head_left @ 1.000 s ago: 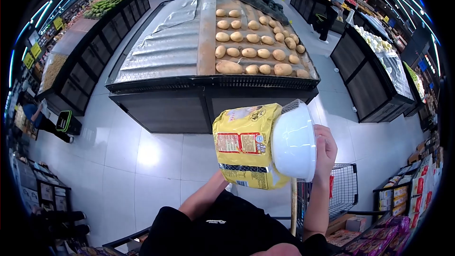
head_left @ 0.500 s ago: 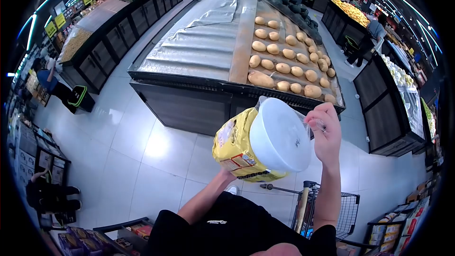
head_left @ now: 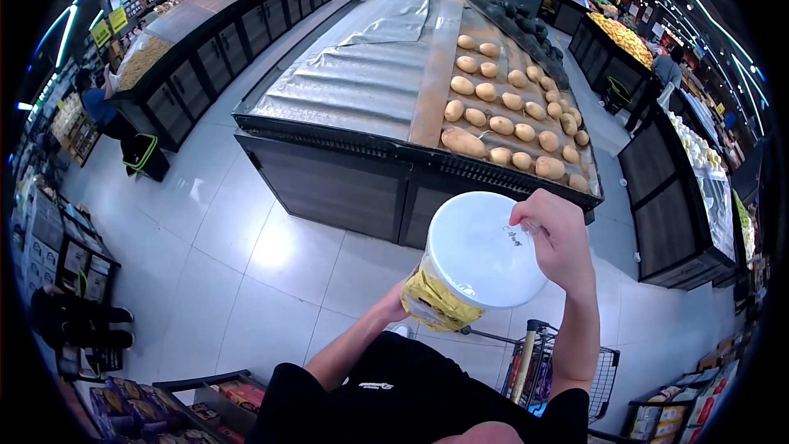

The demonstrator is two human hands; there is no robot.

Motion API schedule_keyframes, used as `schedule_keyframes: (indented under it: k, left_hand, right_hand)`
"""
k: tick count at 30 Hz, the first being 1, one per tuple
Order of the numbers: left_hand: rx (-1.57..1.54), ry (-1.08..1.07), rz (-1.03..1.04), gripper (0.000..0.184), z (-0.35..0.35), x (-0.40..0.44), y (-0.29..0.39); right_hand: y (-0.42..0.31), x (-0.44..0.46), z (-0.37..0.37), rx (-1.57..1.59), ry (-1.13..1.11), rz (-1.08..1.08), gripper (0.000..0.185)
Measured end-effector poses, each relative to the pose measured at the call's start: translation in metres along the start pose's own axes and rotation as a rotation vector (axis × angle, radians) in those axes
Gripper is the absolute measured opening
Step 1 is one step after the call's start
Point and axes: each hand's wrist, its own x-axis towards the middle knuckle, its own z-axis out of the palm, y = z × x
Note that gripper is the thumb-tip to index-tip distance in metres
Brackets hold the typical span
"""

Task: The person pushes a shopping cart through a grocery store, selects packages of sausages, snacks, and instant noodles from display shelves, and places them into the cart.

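A yellow printed package is held up in front of my body, with a round white bowl-like piece against its upper side. Small dark writing marks the white surface. My left hand grips the package from its left side, its fingers mostly hidden behind it. At the right edge of the white piece, my right hand is closed in a pinch on clear plastic wrapping.
Ahead stands a display stand with rows of potatoes. A shopping cart is close by my right side. Shelves with boxed goods lie at lower left. People with baskets are at the left and far right.
The package has tilted so the white round piece faces more upward, and less of the yellow side shows. My right hand has moved slightly lower, over the white piece's edge.
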Motion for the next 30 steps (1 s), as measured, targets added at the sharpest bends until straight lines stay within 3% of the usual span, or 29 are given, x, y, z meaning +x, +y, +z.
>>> schedule_keyframes:
  k: [2,4,8,10,15,24,26,30]
  left_hand:
    - [0.138,-0.026,0.020,0.054,-0.001,-0.002,0.001]
    - [-0.346,0.081,-0.260,0.056,-0.002,0.003,0.005]
    - [-0.197,0.025,-0.264,0.065,-0.005,0.011,-0.004]
    - [-0.047,-0.205,-0.129,0.074,0.000,0.007,-0.003]
    - [0.061,-0.184,-0.175,0.079,0.019,0.012,-0.002]
    - [-0.330,-0.204,-0.149,0.072,0.016,0.019,-0.005]
    - [-0.069,-0.126,-0.155,0.070,0.020,0.024,-0.006]
    - [0.089,-0.081,-0.121,0.071,0.034,0.026,-0.011]
  right_hand:
    - [-0.004,-0.002,-0.002,0.025,-0.024,0.007,0.017]
    - [-0.009,-0.005,-0.002,0.049,-0.043,0.018,0.019]
    - [-0.017,-0.009,-0.009,0.003,-0.054,0.005,0.019]
    - [-0.021,-0.012,-0.009,-0.026,-0.064,0.004,0.018]
    - [-0.027,-0.021,-0.008,-0.150,-0.048,-0.088,0.017]
    - [-0.032,-0.027,-0.013,-0.193,0.068,-0.119,0.016]
    - [-0.036,-0.026,-0.015,-0.227,0.048,-0.121,0.017]
    - [-0.042,-0.026,-0.014,-0.313,-0.007,-0.149,0.018]
